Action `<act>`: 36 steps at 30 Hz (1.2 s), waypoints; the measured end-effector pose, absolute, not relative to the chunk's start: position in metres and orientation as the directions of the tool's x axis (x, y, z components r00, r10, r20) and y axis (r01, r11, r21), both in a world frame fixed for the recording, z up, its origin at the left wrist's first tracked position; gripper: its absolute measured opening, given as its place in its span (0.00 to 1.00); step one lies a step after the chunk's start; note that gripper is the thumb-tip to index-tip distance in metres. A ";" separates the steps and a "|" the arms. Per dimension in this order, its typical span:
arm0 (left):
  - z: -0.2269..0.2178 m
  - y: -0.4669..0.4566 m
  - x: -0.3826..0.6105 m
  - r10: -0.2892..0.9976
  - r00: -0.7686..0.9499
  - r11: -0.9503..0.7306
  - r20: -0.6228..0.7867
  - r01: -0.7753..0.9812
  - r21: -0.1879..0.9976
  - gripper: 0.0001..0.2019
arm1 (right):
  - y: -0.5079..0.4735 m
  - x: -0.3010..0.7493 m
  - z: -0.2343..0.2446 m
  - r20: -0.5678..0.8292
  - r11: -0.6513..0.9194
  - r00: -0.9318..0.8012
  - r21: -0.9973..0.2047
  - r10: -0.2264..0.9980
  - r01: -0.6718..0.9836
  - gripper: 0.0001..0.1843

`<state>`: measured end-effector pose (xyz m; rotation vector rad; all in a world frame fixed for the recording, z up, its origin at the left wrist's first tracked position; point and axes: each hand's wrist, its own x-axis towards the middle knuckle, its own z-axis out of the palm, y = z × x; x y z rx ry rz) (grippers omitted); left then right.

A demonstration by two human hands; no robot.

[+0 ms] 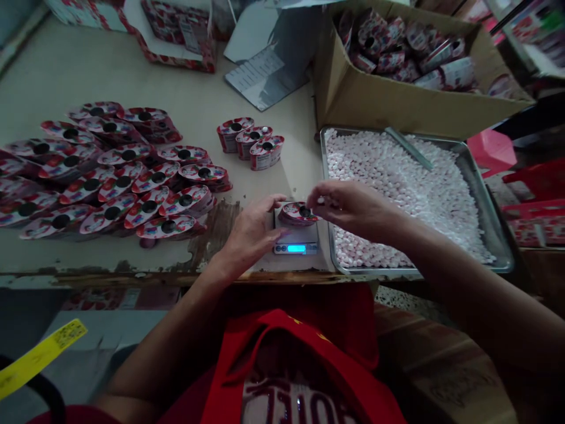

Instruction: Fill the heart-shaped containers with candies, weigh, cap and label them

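A small digital scale (289,238) with a lit blue display sits at the table's front edge. On it stands an oval red-and-white container (289,215) with a dark round hole in its top. My left hand (249,232) is at the left side of the scale, thumb and fingers apart beside the container; whether it touches is unclear. Closed around a few small white candies, my right hand (348,206) is at the container's right end, close to the hole. To the right, a metal tray (327,194) holds a heap of the same white candies (375,171).
Many oval containers (128,154) stand grouped at the left. Three more containers (267,152) stand behind the scale. A metal strip (408,148) lies on the candies. A cardboard box (410,97) of containers is behind the tray. A grey sheet (269,76) lies at the back.
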<state>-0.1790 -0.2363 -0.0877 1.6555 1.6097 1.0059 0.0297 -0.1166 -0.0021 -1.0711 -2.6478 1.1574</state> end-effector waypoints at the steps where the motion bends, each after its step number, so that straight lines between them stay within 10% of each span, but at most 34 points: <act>1: -0.089 -0.238 -0.181 0.994 -0.023 -0.079 0.108 0.536 0.840 0.28 | -0.119 0.025 -0.001 -0.177 0.581 -0.776 -0.569 0.605 0.582 0.09; 6: -0.086 -0.242 -0.187 0.993 -0.032 -0.071 0.112 0.592 0.802 0.28 | -0.129 0.014 0.002 -0.156 0.743 -0.813 -0.337 0.561 0.578 0.17; 17: -0.087 -0.222 -0.211 0.983 -0.147 0.069 0.110 0.849 0.523 0.20 | -0.108 0.090 0.002 -0.202 -0.065 -0.318 -0.917 0.926 0.393 0.14; 26: -0.116 -0.176 -0.215 0.983 0.152 -0.184 0.106 0.875 0.447 0.18 | -0.173 0.107 -0.014 -0.205 0.162 -0.483 -0.772 0.851 0.614 0.15; 36: -0.130 -0.176 -0.220 0.986 0.131 -0.163 0.100 0.867 0.472 0.08 | -0.147 0.132 -0.007 -0.325 -0.010 -0.449 -0.819 0.832 0.574 0.22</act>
